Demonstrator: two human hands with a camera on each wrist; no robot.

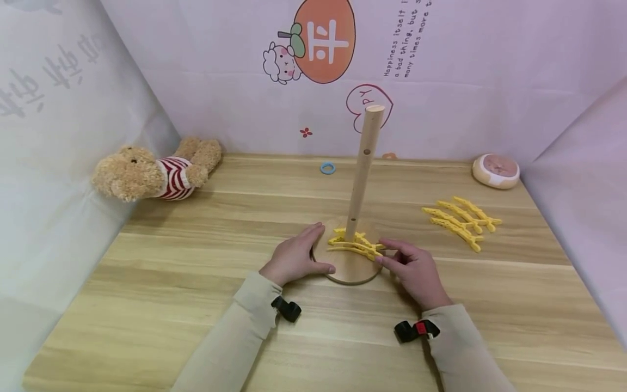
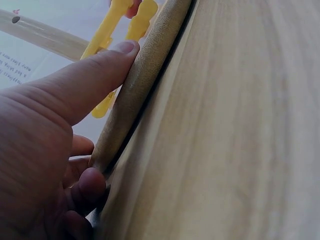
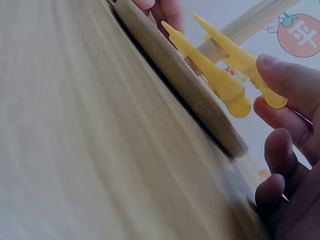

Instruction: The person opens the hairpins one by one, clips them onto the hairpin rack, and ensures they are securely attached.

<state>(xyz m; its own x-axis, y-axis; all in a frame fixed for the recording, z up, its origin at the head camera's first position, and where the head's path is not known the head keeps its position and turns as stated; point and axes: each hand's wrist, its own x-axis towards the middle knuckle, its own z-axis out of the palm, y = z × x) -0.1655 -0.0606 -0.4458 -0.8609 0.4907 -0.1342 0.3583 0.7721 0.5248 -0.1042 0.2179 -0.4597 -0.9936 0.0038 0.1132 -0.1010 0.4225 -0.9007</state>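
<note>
A wooden pole with holes rises from a round wooden base. My left hand holds the base at its left edge, thumb toward the front and fingers toward the back; up close, the thumb lies at the rim. With thumb and index finger, my right hand pinches the rounded end of a yellow plastic branch-like piece. This piece is raised above the base, beside the pole. Another yellow piece lies lower, close over the base. Part of the yellow pieces is hidden behind the pole.
Several more yellow pieces lie on the wooden table at the right. A blue ring is behind the pole. A teddy bear lies at the back left, and a rounded cream-coloured object sits at the back right.
</note>
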